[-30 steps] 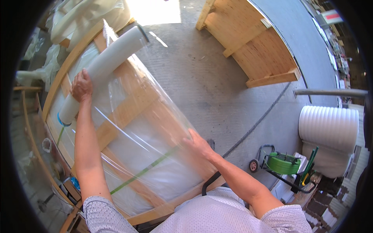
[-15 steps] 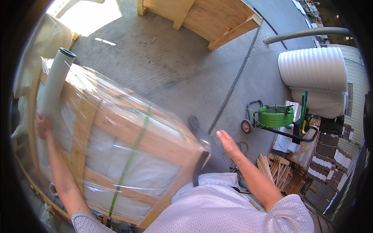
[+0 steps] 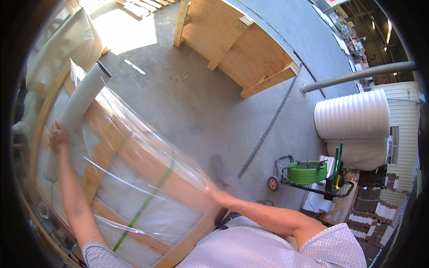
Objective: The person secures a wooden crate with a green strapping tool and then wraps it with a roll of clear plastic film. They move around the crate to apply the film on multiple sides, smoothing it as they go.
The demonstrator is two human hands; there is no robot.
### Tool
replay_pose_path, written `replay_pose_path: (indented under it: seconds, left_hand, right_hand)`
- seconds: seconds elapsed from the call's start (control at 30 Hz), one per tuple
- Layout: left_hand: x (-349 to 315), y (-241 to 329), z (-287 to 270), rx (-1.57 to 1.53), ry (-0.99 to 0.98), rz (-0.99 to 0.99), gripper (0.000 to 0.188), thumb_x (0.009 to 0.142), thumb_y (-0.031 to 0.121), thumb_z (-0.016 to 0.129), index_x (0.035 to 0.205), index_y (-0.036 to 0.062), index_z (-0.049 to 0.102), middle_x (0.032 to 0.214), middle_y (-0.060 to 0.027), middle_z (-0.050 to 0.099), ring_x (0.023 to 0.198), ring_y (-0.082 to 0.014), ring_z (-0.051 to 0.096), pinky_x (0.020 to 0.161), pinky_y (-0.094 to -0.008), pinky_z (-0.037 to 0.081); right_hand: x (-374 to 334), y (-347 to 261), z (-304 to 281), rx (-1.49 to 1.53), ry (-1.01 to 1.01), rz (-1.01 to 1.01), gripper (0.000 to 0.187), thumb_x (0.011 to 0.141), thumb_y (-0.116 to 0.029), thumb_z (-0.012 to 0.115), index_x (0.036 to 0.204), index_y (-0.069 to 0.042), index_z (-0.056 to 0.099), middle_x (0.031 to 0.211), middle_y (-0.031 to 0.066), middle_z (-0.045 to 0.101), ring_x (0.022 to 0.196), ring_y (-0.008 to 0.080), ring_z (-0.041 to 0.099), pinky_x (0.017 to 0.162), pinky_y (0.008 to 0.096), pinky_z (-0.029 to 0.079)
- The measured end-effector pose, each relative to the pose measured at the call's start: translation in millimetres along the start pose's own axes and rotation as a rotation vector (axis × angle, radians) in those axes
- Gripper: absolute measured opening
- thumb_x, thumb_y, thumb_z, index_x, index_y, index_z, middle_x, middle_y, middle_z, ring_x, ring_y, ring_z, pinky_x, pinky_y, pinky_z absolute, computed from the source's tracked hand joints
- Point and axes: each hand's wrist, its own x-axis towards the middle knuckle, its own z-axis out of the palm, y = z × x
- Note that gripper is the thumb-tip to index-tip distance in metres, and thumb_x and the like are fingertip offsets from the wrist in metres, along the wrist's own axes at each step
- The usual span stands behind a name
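Note:
A tall roll of clear stretch film (image 3: pixel 85 96) leans against the far left of a wooden crate (image 3: pixel 100 163). My left hand (image 3: pixel 58 137) grips its lower part. From the roll, a glossy sheet of film (image 3: pixel 129 118) runs along the crate's side and top edge toward me. Under the film I see wooden slats, white wrapped contents (image 3: pixel 129 178) and a green strap (image 3: pixel 145 203). At the crate's near right corner, my right hand (image 3: pixel 216 196) lies against the film; its fingers are blurred and partly hidden.
A plywood crate (image 3: pixel 237 44) stands across the concrete floor. To the right are a wheeled strap cart with a green coil (image 3: pixel 307 172), a large white foam roll (image 3: pixel 353 116) and a metal pipe (image 3: pixel 357 77). A dark cable (image 3: pixel 272 129) crosses the floor.
My right hand has swung left from beside the crate onto its near corner. The roll's top tilts more to the right, with my left hand still on it. The view has shifted.

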Motion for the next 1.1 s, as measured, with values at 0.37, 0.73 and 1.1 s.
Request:
replay_pose_path:
  seconds: [0.37,0.73,1.1]
  left_hand:
    - [-30.9,52.6,-55.0,0.041,-0.191,-0.494,0.053,0.100,0.050,0.023,0.138,0.0234,0.048,0.146,0.0020,0.043,0.137,-0.0229,0.034,0.111,-0.0530,0.020]
    - [-35.0,49.0,-43.9,0.010,-0.212,-0.625,0.053,0.099,0.051,0.024,0.139,0.0245,0.047,0.150,-0.0003,0.037,0.143,-0.0206,0.024,0.112,-0.0540,0.019]
    - [-47.5,62.1,-36.7,0.028,0.025,-0.603,0.043,0.102,0.035,0.028,0.130,0.0186,0.056,0.143,-0.0036,0.046,0.138,-0.0240,0.033,0.110,-0.0511,0.021]
  right_hand:
    - [22.3,-88.5,-129.7,-0.288,-0.218,-0.128,0.064,0.094,-0.050,0.048,0.124,0.005,0.058,0.119,0.0166,0.064,0.114,0.0276,0.058,0.098,0.0365,0.043]
    - [89.8,-135.1,-321.9,-0.091,-0.021,0.068,0.034,0.095,-0.028,0.055,0.106,0.003,0.064,0.106,0.0116,0.068,0.096,0.0197,0.066,0.086,0.0312,0.050]
    - [159.2,-339.3,-261.6,-0.196,-0.255,-0.182,0.036,0.096,-0.031,0.055,0.106,0.002,0.064,0.104,0.0110,0.068,0.094,0.0187,0.066,0.086,0.0316,0.051]
